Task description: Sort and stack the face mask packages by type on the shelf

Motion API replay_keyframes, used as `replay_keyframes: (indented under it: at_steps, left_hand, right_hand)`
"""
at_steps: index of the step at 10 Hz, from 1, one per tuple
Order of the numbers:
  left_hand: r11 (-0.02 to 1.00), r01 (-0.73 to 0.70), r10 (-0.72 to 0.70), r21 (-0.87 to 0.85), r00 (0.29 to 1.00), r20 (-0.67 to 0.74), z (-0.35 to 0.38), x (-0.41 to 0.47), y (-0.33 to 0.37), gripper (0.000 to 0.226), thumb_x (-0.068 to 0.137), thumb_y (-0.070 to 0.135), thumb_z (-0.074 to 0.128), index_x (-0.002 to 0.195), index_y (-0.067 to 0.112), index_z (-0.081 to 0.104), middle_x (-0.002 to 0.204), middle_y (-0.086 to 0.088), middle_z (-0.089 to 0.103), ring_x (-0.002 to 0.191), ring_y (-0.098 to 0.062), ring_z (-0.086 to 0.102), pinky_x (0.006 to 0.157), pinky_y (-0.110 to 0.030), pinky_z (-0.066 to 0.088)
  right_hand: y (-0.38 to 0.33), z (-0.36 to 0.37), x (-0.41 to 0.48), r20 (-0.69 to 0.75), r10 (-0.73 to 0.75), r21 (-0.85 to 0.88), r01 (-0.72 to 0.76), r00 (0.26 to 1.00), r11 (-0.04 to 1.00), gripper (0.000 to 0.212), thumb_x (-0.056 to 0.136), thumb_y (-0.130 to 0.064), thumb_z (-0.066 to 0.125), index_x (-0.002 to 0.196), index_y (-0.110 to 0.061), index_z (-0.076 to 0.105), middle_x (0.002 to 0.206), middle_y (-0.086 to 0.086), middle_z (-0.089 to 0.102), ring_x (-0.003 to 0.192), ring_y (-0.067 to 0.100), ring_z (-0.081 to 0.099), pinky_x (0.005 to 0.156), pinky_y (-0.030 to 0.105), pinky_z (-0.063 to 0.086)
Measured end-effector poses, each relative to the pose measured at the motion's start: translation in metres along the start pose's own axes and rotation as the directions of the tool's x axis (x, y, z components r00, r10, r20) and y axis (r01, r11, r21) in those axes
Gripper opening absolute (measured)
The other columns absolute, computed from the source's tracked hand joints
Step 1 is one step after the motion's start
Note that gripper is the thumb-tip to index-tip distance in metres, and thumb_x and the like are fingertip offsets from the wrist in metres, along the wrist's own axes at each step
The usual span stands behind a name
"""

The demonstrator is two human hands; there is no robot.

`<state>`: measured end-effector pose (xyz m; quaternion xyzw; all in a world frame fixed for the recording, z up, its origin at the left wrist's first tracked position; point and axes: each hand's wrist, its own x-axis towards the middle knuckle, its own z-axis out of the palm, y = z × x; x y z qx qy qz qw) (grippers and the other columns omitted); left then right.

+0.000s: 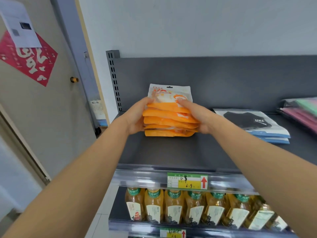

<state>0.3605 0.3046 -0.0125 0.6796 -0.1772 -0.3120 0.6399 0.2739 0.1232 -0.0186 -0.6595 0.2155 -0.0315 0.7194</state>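
Observation:
A stack of several orange-and-white mask packages (169, 121) rests on the dark grey shelf (171, 152), near its left end. My left hand (137, 117) grips the stack's left side and my right hand (197, 115) grips its right side, fingers over the top package. To the right lies a short pile of white-and-blue packages with a black mask (253, 124). At the far right edge sits a pile of pink and green packages (301, 110), partly cut off.
The shelf's front rail carries a green and yellow price tag (187, 180). Below stands a row of amber drink bottles (188, 206). A door with a red paper decoration (29, 60) is at the left, beside the shelf's slotted upright (114, 78).

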Motion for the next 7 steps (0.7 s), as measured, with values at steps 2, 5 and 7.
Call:
replay_keyframes:
  at_steps: [2, 5, 7]
  left_hand:
    - [0.996, -0.062, 0.059, -0.064, 0.997, -0.041, 0.002, -0.004, 0.002, 0.033, 0.096, 0.039, 0.044, 0.119, 0.020, 0.060, 0.098, -0.003, 0.072, 0.090, -0.021, 0.067, 0.080, -0.037, 0.053]
    - [0.987, -0.154, 0.160, 0.050, 0.974, -0.163, 0.011, -0.018, 0.006, 0.072, 0.079, 0.056, 0.058, 0.135, 0.014, 0.047, 0.127, -0.008, 0.062, 0.108, -0.023, 0.063, 0.090, -0.040, 0.052]
    - [0.887, -0.269, 0.422, 0.376, 0.805, -0.418, 0.029, -0.028, 0.007, 0.066, 0.093, 0.039, 0.052, 0.149, 0.013, 0.027, 0.152, -0.003, 0.034, 0.136, -0.020, 0.037, 0.095, -0.026, 0.031]
  right_hand:
    - [-0.005, 0.003, 0.000, -0.013, -0.078, 0.027, 0.079, 0.997, 0.997, 0.053, 0.082, -0.057, 0.061, 0.126, -0.026, 0.059, 0.114, 0.005, 0.071, 0.103, 0.026, 0.068, 0.095, 0.046, 0.052]
    - [-0.007, -0.001, -0.018, -0.140, -0.189, -0.105, 0.175, 0.972, 0.979, 0.082, 0.069, -0.064, 0.059, 0.139, -0.023, 0.046, 0.141, -0.001, 0.052, 0.128, 0.022, 0.049, 0.112, 0.046, 0.033]
    - [-0.004, -0.004, -0.048, -0.284, -0.349, -0.213, 0.296, 0.893, 0.931, 0.064, 0.094, -0.040, 0.052, 0.149, -0.013, 0.032, 0.153, 0.001, 0.035, 0.141, 0.020, 0.033, 0.111, 0.035, 0.027]
